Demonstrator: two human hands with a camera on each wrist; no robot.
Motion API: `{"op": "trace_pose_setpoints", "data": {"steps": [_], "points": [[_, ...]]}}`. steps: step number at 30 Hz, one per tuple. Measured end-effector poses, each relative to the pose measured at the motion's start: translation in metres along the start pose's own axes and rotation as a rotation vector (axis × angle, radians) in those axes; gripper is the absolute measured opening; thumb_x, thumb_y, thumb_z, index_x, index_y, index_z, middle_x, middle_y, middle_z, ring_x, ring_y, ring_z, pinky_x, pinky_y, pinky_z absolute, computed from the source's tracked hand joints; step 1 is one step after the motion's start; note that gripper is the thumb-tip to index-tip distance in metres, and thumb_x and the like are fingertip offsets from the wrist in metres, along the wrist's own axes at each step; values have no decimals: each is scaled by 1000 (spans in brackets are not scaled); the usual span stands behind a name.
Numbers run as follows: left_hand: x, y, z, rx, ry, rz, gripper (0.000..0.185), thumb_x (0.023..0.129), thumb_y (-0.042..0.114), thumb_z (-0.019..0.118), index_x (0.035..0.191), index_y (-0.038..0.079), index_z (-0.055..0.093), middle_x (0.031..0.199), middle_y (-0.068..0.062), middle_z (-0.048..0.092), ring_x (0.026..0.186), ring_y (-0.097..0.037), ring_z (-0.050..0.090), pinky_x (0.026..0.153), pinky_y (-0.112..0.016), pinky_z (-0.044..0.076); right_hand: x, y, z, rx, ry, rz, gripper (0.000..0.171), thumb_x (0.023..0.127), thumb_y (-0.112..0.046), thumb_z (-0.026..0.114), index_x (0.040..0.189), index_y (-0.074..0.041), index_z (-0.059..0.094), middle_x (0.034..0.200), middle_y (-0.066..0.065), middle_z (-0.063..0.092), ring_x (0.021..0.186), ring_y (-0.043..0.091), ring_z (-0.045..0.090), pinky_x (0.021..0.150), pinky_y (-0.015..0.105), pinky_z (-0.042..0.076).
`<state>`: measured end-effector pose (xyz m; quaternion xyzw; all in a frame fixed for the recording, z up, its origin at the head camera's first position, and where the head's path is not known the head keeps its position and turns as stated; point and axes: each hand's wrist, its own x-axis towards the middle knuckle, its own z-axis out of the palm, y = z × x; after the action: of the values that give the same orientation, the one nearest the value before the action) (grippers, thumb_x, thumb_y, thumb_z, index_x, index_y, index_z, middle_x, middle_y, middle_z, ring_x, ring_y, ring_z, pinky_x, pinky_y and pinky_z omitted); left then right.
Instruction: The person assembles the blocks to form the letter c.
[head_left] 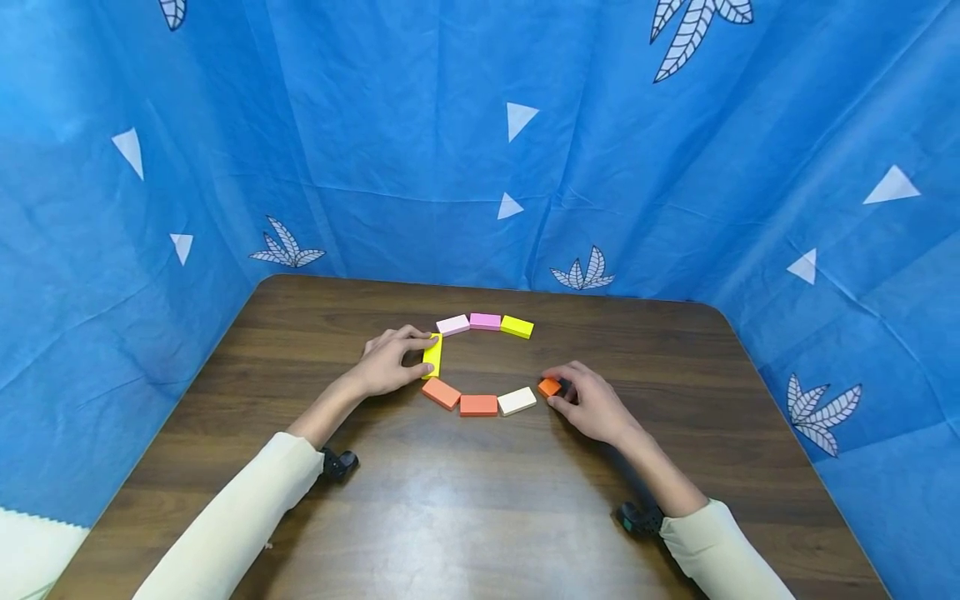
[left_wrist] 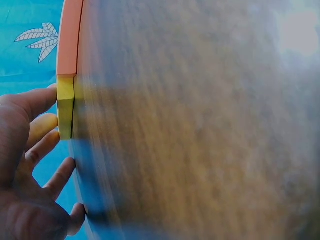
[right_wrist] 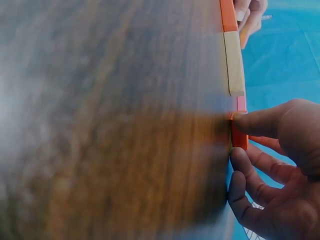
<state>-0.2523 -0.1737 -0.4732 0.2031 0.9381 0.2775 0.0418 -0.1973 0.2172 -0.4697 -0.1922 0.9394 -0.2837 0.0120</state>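
My left hand (head_left: 387, 363) pinches a yellow block (head_left: 432, 357) by its two ends, thumb near and fingers far. The block lies flat on the table at the left of a ring of blocks. On the right side, my right hand (head_left: 592, 404) holds an orange block (head_left: 550, 387) between thumb and fingers, close to a cream block (head_left: 517, 402). In the right wrist view this orange block (right_wrist: 239, 132) sits at the table surface with the thumb on its near end. An orange-red block (left_wrist: 70, 40) adjoins the yellow one in the left wrist view.
Along the near side lie a salmon block (head_left: 441, 393) and a red-orange block (head_left: 478, 406). The far side has a pale pink block (head_left: 453, 325), a violet-pink block (head_left: 485, 322) and another yellow block (head_left: 517, 327). A blue patterned curtain (head_left: 420, 150) surrounds the wooden table (head_left: 480, 508).
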Motion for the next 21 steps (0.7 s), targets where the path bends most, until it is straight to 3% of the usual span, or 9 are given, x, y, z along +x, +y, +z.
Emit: {"op": "trace_pose_setpoints", "data": {"steps": [10,21], "points": [[-1,1,0,-6,1,-5,59,101,35,76,155,18,61,157,-6,58,140,-37,49,116,-75,26,4,-8,3,5,-30,12,41,98,-17,80,138,-15,72,123,6,69,83,12,57,72,28,48],[-1,1,-1,-4,1,-9,59,100,35,76,155,19,60,157,-6,58,139,-37,50,115,-73,27,8,-9,6,5,-11,-32,40,98,-16,80,137,-15,72,124,7,70,81,11,57,71,26,48]]}}
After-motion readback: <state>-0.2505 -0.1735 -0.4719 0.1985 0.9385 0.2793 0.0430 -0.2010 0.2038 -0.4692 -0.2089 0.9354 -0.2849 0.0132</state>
